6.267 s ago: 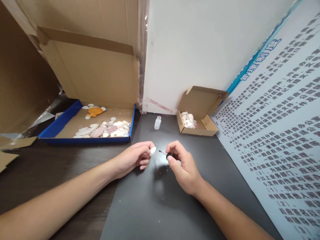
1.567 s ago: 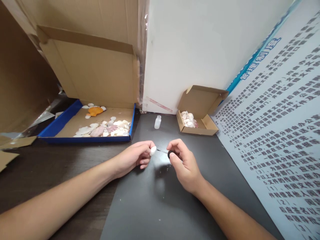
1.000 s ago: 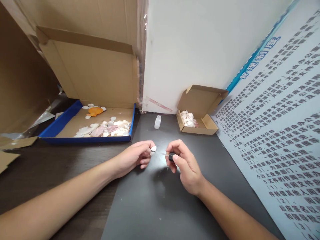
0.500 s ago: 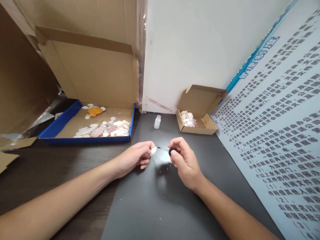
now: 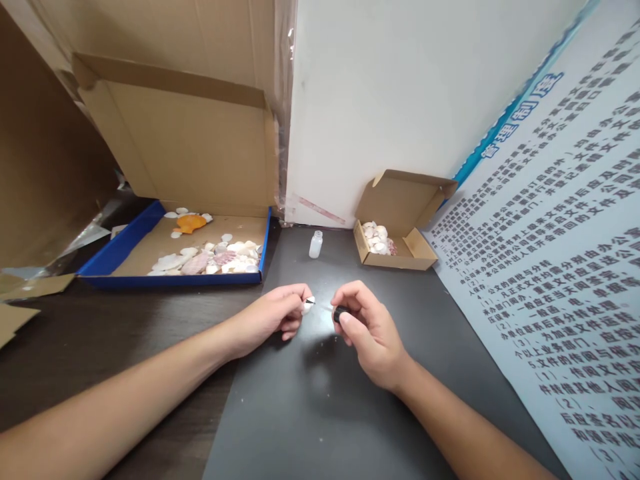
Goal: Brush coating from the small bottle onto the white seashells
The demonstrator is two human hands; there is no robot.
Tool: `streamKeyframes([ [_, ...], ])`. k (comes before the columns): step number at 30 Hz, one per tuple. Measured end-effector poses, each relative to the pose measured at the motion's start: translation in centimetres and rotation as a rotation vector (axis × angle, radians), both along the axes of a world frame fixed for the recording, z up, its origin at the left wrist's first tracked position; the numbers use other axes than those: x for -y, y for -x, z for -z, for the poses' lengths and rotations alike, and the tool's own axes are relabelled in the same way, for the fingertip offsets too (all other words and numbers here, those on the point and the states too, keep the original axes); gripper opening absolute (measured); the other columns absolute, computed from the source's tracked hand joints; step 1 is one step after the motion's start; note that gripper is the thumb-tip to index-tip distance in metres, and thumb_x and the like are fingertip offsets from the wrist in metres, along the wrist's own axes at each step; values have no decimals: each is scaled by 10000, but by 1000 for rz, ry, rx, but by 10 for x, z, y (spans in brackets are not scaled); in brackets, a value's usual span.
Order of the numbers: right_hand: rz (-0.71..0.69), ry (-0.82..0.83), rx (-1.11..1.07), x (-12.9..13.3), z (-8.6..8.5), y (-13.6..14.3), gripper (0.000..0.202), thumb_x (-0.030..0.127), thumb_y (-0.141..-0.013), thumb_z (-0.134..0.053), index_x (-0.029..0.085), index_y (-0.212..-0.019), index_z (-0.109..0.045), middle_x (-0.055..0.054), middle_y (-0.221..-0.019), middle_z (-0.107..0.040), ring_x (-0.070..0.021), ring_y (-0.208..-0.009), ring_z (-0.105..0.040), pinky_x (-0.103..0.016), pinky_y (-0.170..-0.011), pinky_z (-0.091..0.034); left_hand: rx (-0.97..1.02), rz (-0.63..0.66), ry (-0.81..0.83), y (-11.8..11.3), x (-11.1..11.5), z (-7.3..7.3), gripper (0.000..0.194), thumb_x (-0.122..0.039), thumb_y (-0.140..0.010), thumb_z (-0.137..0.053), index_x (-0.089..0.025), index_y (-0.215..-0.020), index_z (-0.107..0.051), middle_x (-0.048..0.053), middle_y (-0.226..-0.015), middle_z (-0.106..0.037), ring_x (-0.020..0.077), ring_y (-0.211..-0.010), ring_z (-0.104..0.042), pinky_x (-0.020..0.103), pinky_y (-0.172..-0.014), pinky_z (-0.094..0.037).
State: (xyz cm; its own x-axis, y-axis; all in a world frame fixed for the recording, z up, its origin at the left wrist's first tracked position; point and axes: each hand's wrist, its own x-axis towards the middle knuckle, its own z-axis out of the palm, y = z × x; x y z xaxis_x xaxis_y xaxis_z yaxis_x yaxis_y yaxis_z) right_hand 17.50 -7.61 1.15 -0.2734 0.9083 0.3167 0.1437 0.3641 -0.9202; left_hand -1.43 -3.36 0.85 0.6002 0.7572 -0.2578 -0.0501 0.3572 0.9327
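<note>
Between the fingertips of my left hand [image 5: 283, 310] is a small white shell [image 5: 309, 307]. My right hand [image 5: 367, 330] pinches a black cap [image 5: 340, 313] with a thin applicator brush. Its dark tip [image 5: 311, 302] lies over the shell; whether it touches is too small to tell. Beyond my hands an uncapped, translucent white bottle [image 5: 315, 245] stands upright on the dark grey mat [image 5: 280, 413].
At the left an open blue-edged box [image 5: 170, 281] holds shells and an orange piece [image 5: 190, 223]. A small open cardboard box [image 5: 400, 261] with shells stands back right. A printed sheet [image 5: 565, 267] borders the right side.
The black cap in my right hand has moved slightly left and down and turned, bringing the brush tip over the shell. My left hand has hardly moved.
</note>
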Motion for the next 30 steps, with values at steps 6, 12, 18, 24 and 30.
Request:
streamKeyframes([
  [6, 28, 9, -35, -2, -1, 0, 87, 204, -898, -422, 212, -950, -492, 32, -709, -475, -110, -538, -400, -246, -521, -347, 11, -5, 17, 0, 0, -2, 34, -166, -735, -465, -188, -713, -449, -76, -567, -278, 77, -486, -235, 194, -456, -256],
  [12, 102, 11, 121, -1, -4, 2, 69, 176, -852, -473, 215, -908, -480, 54, -653, -436, -107, -528, -368, -235, -506, -310, 37, -6, 36, 1, -1, 0, 45, -143, -722, -460, -186, -715, -450, -74, -568, -285, 79, -484, -231, 192, -453, -257],
  [18, 21, 13, 48, -1, -3, 1, 88, 195, -898, -414, 215, -955, -479, 39, -681, -477, -109, -528, -396, -241, -513, -335, 39, -5, 39, 1, -1, 0, 34, -153, -735, -462, -183, -717, -461, -74, -568, -285, 77, -482, -229, 188, -453, -251],
  [24, 78, 8, 50, -1, -3, 1, 49, 196, -889, -444, 217, -920, -476, 53, -655, -440, -105, -519, -383, -237, -508, -328, 47, -5, 48, 1, -2, 1, 43, -143, -722, -465, -184, -712, -459, -73, -568, -291, 75, -478, -235, 186, -450, -262],
  [30, 68, 6, 74, 0, -4, 1, 47, 188, -876, -459, 215, -908, -481, 56, -643, -439, -106, -518, -371, -237, -501, -317, 55, -22, 75, 1, -1, -2, 52, -129, -723, -467, -180, -715, -464, -72, -565, -293, 73, -479, -237, 181, -446, -256],
])
